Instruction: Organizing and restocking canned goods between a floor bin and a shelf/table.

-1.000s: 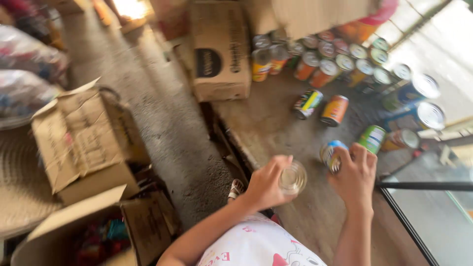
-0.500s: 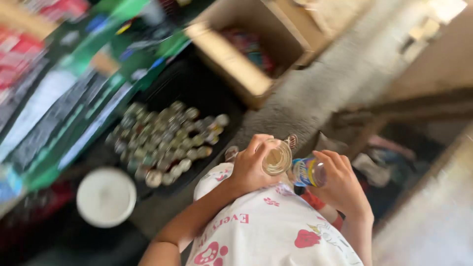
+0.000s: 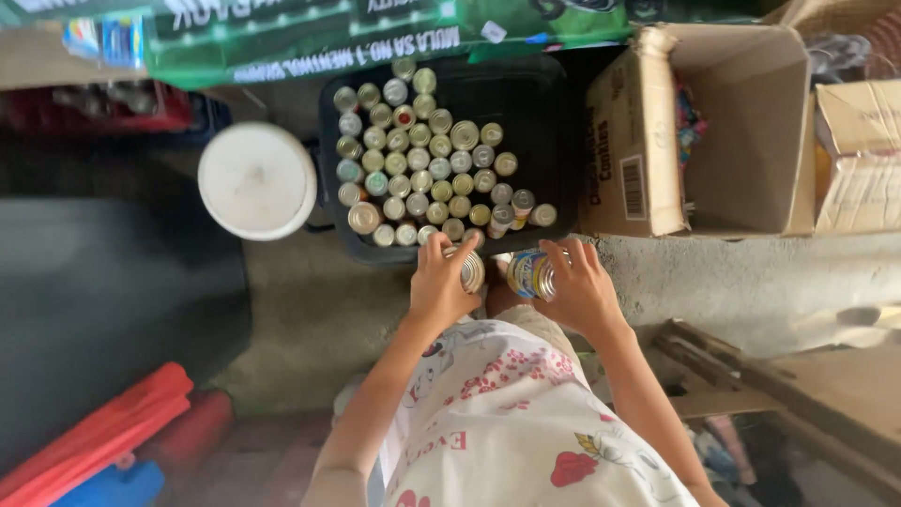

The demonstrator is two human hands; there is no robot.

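Concrete floor (image 3: 310, 319) underneath; left hand (image 3: 443, 286) has fingers wrapped round a silver can (image 3: 468, 270), right hand (image 3: 580, 286) grips a blue-yellow can (image 3: 531, 273), both mid-frame. Just above, black crate (image 3: 540, 113) packed with cans, white bucket lid (image 3: 257, 180) left, cardboard box (image 3: 648, 131) upper right.

Green banner (image 3: 375, 38) top, brown carton (image 3: 648, 141) rt.

The left part of the black crate (image 3: 549, 141) is packed with upright cans (image 3: 424, 160); bare room is left along its right side. The crate is flanked by a white bucket lid (image 3: 256, 179) and an open cardboard box (image 3: 648, 131), with bare concrete floor (image 3: 310, 310) in front
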